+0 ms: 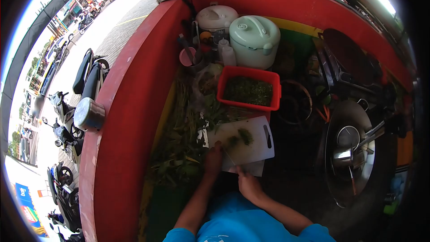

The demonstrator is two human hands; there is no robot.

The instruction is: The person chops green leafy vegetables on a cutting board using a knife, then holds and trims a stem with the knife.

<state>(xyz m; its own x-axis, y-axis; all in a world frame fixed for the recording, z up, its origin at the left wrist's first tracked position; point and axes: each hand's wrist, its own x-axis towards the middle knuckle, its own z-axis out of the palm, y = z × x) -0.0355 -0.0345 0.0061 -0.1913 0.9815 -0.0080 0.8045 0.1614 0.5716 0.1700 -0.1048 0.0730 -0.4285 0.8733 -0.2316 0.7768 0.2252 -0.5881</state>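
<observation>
A white cutting board [257, 150] with a dark handle slot lies in front of me, bearing chopped greens [245, 136]. My right hand [246, 181] is closed round a knife at the board's near edge; the thin blade [229, 157] points up and left over the board. At the board's left edge is my left hand [214, 156], its fingers bent together near the greens; what they hold is too small to tell. Beyond the board stands a red basin [248, 105] with chopped greens inside. Leafy stalks [177, 166] lie heaped to the left.
Two rice containers [255, 40] and squeeze bottles [228, 56] stand at the back. On the right are a burner [293, 103] and a large wok [333, 166] with a strainer [348, 138]. A red wall [139, 80] bounds the left, with a metal pot [89, 114] on it.
</observation>
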